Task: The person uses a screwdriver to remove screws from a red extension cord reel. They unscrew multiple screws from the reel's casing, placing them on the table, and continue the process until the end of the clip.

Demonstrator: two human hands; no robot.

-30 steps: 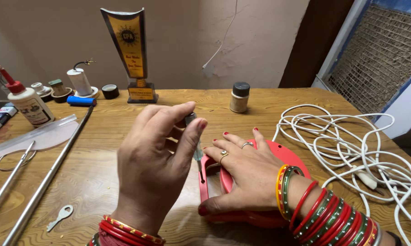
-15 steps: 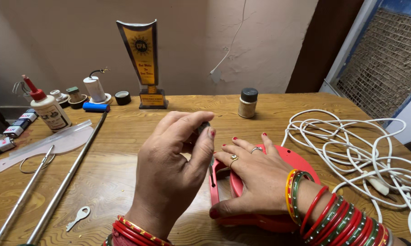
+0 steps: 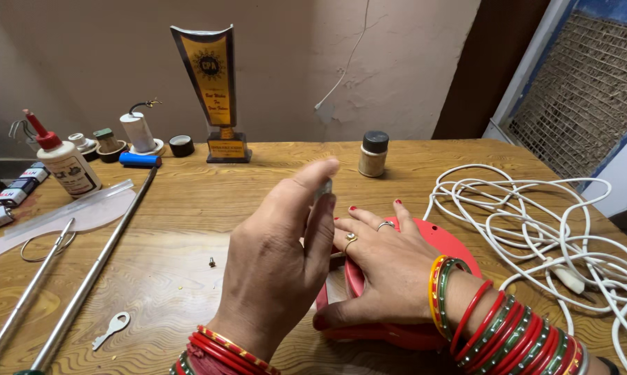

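Both hands (image 3: 327, 271) busy, right pressing red casing (image 3: 445, 243), left pinching tool (image 3: 323, 187)

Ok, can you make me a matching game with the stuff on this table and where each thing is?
Things:
1 trophy
2 white cable
3 key
4 red case

Places:
A under the right hand
B coiled at the table's right side
C at the back by the wall
D near the front left, beside the rods

Pairs: 1-C, 2-B, 3-D, 4-A
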